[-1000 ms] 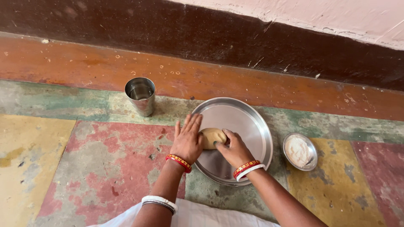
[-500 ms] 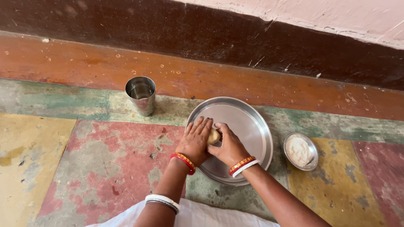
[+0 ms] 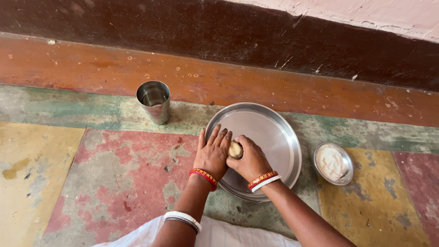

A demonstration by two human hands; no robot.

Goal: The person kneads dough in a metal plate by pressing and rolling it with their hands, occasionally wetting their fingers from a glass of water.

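Right now a small tan dough ball (image 3: 235, 149) is pressed between both hands, on the near-left part of the steel plate (image 3: 270, 128), which sits on the floor (image 3: 114, 174). Left hand (image 3: 212, 153): fingers flat and together, palm laid against the dough's left side. Right hand (image 3: 251, 160): grip cupped round the dough from the right, thumb over the top; most of the lump is hidden, only a small patch shows. Dough is judged soft, light and pliable, prob. a bit tacky, so it should be taken w/ whole palms round its sides, not pinched at one spot, else it gets dented or torn. Red and white bangles (image 3: 261, 181) are worn on both wrists.

Outward from the plate: a small steel bowl of white flour (image 3: 331, 163) just to its right, apart from it. A steel tumbler (image 3: 153, 101) stands upright to the plate's far left, well apart. Nothing lies between hands and dough; the rest of the plate is bare metal.
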